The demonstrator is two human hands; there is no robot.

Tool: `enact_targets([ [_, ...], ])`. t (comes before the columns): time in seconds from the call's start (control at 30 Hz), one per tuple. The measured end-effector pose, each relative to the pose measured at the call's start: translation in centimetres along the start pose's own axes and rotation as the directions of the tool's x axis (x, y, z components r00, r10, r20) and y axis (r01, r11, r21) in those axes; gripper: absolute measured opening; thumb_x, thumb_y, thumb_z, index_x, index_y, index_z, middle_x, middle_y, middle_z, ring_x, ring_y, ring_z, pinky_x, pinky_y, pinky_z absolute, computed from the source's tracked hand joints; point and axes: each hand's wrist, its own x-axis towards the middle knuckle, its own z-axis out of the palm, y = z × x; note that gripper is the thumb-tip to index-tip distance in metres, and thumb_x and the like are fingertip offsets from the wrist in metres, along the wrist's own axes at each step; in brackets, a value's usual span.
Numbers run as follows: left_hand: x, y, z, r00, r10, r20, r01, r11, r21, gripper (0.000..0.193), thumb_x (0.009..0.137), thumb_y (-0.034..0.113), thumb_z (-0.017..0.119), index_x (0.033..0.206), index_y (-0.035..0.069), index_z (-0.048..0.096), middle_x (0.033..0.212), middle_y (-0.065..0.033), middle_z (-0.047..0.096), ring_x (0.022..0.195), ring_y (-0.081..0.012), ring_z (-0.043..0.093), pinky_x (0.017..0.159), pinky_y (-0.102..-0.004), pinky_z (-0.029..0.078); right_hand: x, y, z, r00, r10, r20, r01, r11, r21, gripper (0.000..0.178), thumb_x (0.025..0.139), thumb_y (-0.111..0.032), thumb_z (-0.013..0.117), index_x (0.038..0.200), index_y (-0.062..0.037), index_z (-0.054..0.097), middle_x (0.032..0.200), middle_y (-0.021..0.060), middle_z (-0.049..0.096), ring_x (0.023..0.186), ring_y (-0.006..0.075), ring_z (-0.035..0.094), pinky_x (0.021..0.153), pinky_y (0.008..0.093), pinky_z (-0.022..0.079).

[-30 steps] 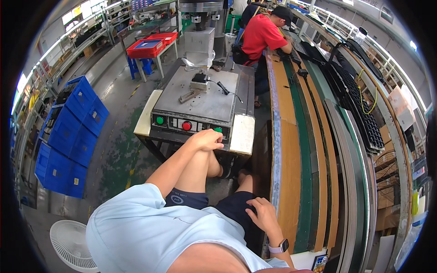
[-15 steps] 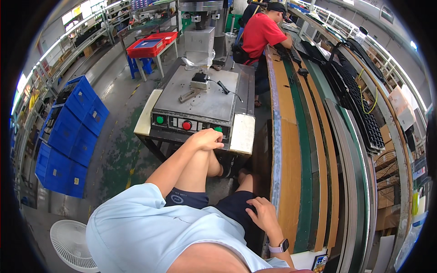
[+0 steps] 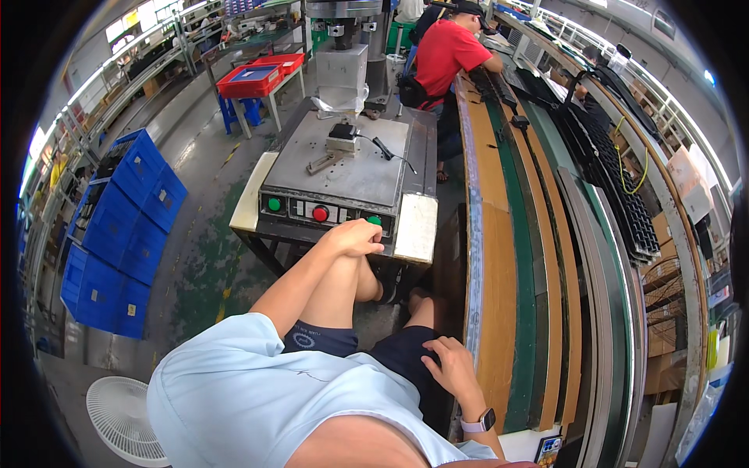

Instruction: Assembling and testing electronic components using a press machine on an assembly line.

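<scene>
1. Far left: blue bins (image 3: pixel 129 242), stacked aslant, with small pale labels (image 3: pixel 94 296) too small to read; beneath, a white fan (image 3: pixel 121 417).
2. Left of centre: worn grey floor (image 3: pixel 204 269) with green patches and a yellow line; above, red trays (image 3: pixel 238 93) on a pale-legged table (image 3: pixel 273 117).
3. Upper centre: press machine (image 3: pixel 339 70) over a scuffed metal bed (image 3: pixel 374 179). On the bed, left to right: metal bar (image 3: pixel 324 163), black adapter (image 3: pixel 342 131) atop a metal block (image 3: pixel 343 145), and black cable (image 3: pixel 382 150). Along the front panel (image 3: pixel 286 209): green button (image 3: pixel 274 204), red button (image 3: pixel 320 214), illegible white labels, second green button (image 3: pixel 374 221).
4. Centre: dark shorts (image 3: pixel 331 341) with a round white emblem (image 3: pixel 303 341) and lettering; above, left hand (image 3: pixel 355 238) resting on a knee (image 3: pixel 363 282), in front of the panel and just below the second green button. Fingers bent, close together, tips partly hidden; unclear whether closed.
5. Lower right of centre: right hand (image 3: pixel 452 370) on the shorts, fingers loosely bent and apart; pale-strapped watch (image 3: pixel 488 420) below.
6. Right: long brown-and-green bench (image 3: pixel 488 296); at its upper end, co-worker in red (image 3: pixel 446 62), leaning over.
7. Far right: black ridged trays (image 3: pixel 605 164), yellow cord (image 3: pixel 630 187), pale carton (image 3: pixel 690 183).
</scene>
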Motion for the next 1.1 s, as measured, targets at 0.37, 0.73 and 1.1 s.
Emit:
enact_targets([
  [0.37,0.0,0.1,0.0,1.000,0.004,0.015,-0.004,1.000,-0.026,0.027,0.080,0.029,0.065,0.087,0.003,0.067,0.083,-0.0118,0.070,0.074,-0.0323,0.063,0.070,-0.0394,0.050,-0.2,0.1,0.0,0.999,-0.017,-0.041,0.017,1.000,-0.006,0.020,0.078,-0.009,0.071,0.097,-0.0050,0.068,0.086,0.0078,0.063,0.078,0.0252,0.059,0.071,0.0337,0.048],
  [0.73,-0.1,0.1,-1.0,0.983,0.117,-0.143,-0.139,0.978,-0.158,0.018,0.080,0.019,0.067,0.087,0.002,0.066,0.077,-0.0076,0.068,0.068,-0.0221,0.060,0.066,-0.0325,0.048,0.0,0.1,0.1,0.998,-0.035,-0.045,0.035,0.999,0.001,0.019,0.078,-0.009,0.070,0.096,-0.0048,0.067,0.086,0.0081,0.062,0.078,0.0258,0.059,0.072,0.0336,0.049],
  [1.1,6.8,-19.4,-13.3,0.630,-0.371,-0.682,-0.202,0.770,-0.605,0.043,0.081,0.003,0.069,0.120,0.002,0.051,0.113,-0.0116,0.061,0.095,-0.0192,0.061,0.086,-0.0289,0.049,-0.3,0.7,0.2,0.994,-0.028,-0.110,0.035,0.998,0.055,0.016,0.079,-0.006,0.068,0.094,-0.0035,0.067,0.086,0.0079,0.062,0.077,0.0254,0.059,0.070,0.0330,0.049],
])
